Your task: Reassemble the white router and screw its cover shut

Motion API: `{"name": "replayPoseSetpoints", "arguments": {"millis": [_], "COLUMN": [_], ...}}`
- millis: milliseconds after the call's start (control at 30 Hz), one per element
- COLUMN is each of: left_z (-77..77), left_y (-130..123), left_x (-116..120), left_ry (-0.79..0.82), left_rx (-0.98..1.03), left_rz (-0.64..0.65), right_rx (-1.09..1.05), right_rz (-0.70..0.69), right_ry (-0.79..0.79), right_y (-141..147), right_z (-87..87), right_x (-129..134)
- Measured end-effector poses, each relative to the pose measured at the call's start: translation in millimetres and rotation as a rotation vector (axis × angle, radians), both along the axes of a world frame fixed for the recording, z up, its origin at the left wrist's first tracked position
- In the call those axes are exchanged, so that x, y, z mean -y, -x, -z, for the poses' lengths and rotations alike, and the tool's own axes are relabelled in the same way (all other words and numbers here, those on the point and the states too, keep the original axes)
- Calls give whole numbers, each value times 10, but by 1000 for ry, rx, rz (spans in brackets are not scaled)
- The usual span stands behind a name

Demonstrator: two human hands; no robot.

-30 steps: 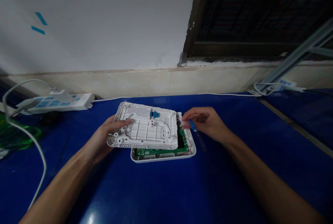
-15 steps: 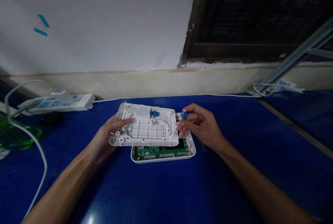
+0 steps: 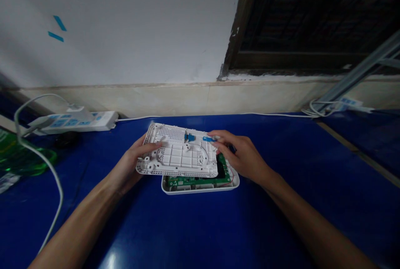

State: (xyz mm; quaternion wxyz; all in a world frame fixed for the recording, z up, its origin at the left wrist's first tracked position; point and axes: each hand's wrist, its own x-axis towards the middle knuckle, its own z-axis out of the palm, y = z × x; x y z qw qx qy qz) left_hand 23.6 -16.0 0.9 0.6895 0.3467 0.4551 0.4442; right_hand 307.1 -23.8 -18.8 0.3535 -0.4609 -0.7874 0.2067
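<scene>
Over the last moments the slim blue plug (image 3: 208, 139) has swung from standing upright at the right hand (image 3: 240, 156) to lying nearly flat, its tip now pointing left across the white perforated plastic cover (image 3: 162, 134). It sits close to the square blue fibre adapter (image 3: 189, 137) set into that cover, though a small gap still shows between them. The right hand's fingers (image 3: 220, 146) are together and clamped on the plug's rear end, which they partly hide, and they have moved in over the cover's right side. The left hand (image 3: 131, 162) holds the cover by its left edge, with its fingers (image 3: 154, 147) laid across the ribbed face; its thumb is out of sight. The cover is tilted and overlaps the shallow white plastic tray (image 3: 200, 190), which holds a green circuit board (image 3: 196, 180), but I cannot tell whether the two touch. Both sit near the middle of the glossy blue counter (image 3: 200, 235). Beyond them, a white power strip (image 3: 73, 119) lies against the wall, and a white cable (image 3: 58, 181) curves down the left side.
</scene>
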Motion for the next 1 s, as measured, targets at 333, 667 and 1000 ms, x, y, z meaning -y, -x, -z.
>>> {"name": "replayPoseSetpoints", "arguments": {"millis": [333, 667, 1000], "left_z": [-17, -12, 16], "left_y": [-3, 12, 26], "left_x": [9, 35, 43], "left_ry": [-24, -42, -65], "left_rx": [9, 0, 18], "left_rz": [15, 44, 122], "right_rx": [131, -150, 147], "right_rz": [-69, 85, 14], "right_ry": [-165, -165, -584], "right_y": [-102, 16, 55], "right_z": [0, 58, 30], "right_x": [7, -17, 29]}}
